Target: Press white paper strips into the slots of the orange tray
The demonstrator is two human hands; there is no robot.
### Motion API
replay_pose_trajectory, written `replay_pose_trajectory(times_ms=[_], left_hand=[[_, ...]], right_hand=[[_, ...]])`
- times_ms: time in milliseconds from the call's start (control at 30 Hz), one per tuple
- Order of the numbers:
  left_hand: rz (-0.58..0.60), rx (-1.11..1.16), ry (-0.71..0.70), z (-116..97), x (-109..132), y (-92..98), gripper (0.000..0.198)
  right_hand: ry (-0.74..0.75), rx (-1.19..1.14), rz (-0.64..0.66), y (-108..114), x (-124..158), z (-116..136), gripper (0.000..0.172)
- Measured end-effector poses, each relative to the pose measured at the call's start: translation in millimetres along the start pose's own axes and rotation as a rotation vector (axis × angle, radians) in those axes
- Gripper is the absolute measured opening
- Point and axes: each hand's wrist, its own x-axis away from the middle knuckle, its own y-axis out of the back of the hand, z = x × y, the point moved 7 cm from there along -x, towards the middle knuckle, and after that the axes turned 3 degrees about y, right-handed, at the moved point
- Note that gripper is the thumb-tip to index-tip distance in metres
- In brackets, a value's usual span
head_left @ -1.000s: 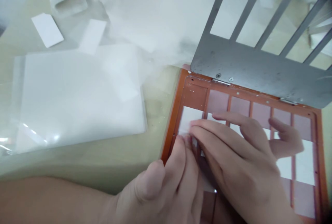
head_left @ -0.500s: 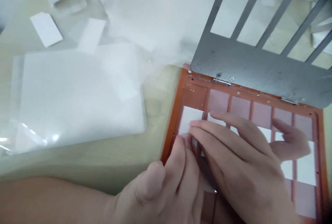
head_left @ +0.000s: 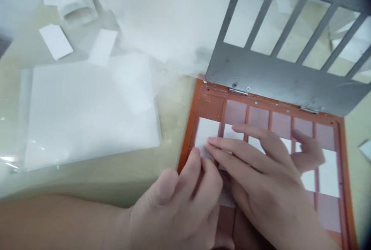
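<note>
An orange tray point(head_left: 187, 134) with rows of slots lies at the lower right, its slots lined with pinkish pads and white cards. At its left column, a white card point(head_left: 207, 130) lies in a slot, its lower end hidden by my hands. My left hand point(head_left: 185, 199) is closed, fingers curled, with fingertips at the card's lower part. My right hand point(head_left: 266, 172) lies across the tray with fingers stretched out. Two of its fingertips touch the same card's right side, and another finger reaches over the neighbouring white card point(head_left: 233, 132).
A grey metal frame lid point(head_left: 261, 64) with long openings stands raised, hinged to the tray's far edge. Left lies a clear bag with a white sheet stack point(head_left: 92, 111). Loose white cards point(head_left: 56, 41) and a crumpled white wrapper point(head_left: 77, 8) lie at upper left.
The view has shifted, so the tray and lid appear further left. My left fingers have spread slightly apart at the card's lower end. My right hand stays over the same cards.
</note>
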Motion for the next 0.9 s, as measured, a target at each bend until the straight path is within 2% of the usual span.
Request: replay_pose_trajectory(times_ms=[167,267,400,633,900], left_hand=[[-0.067,0.005,0.067,11.9,-3.5,4.4,0.066],[-0.06,-0.002,0.091,16.6,-6.2,4.2,0.075],[-0.038,0.021,0.109,16.7,-5.9,2.7,0.076],[-0.014,-0.02,0.116,15.9,0.3,1.6,0.078],[0.146,-0.016,0.125,15.1,-3.0,-3.0,0.063]], right_hand=[[-0.011,0.008,-0.01,3.1,-4.1,-5.6,0.042],[-0.047,0.007,-0.054,6.9,-4.9,-12.5,0.045],[-0.07,0.06,-0.137,9.3,-4.4,-16.8,0.052],[-0.047,0.101,-0.095,2.1,-6.1,-16.7,0.049],[-0.082,0.04,0.006,-3.2,-10.2,-17.5,0.051]])
